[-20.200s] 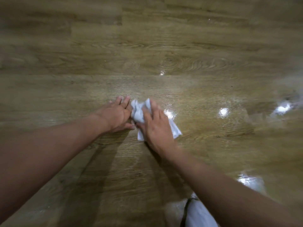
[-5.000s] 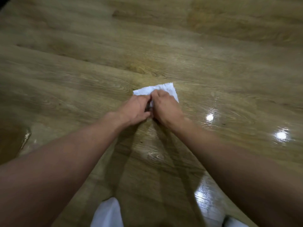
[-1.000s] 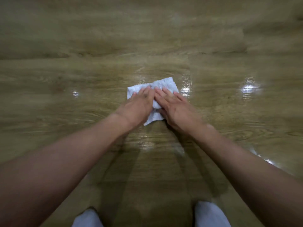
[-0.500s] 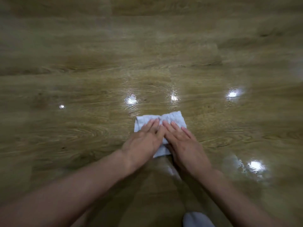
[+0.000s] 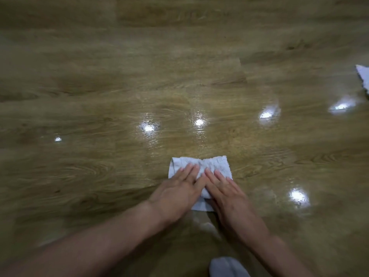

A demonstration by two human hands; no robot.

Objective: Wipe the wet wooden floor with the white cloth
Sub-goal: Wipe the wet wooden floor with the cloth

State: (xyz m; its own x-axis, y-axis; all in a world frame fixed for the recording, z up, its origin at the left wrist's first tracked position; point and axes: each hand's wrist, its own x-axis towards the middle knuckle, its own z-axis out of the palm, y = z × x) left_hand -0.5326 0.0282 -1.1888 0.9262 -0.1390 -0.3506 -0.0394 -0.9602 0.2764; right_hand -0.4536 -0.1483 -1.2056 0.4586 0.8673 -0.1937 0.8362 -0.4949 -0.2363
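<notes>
The white cloth [image 5: 213, 163] lies folded on the wooden floor [image 5: 119, 92], low in the middle of the view. My left hand [image 5: 175, 193] presses flat on its left half and my right hand [image 5: 227, 192] presses flat on its right half, fingers pointing away from me and nearly touching. The near part of the cloth is hidden under my palms. A glossy wet sheen [image 5: 171, 136] with bright light reflections covers the boards just beyond the cloth and to the right.
A second white piece of fabric [image 5: 363, 75] pokes in at the right edge. My white-socked foot [image 5: 227, 266] shows at the bottom edge, close behind my right forearm. Wooden boards stretch away on all sides.
Both hands have drawn the cloth back toward me, lower in the view, and a wider wet stretch of floor now shows beyond it. The fabric at the right edge has come into view.
</notes>
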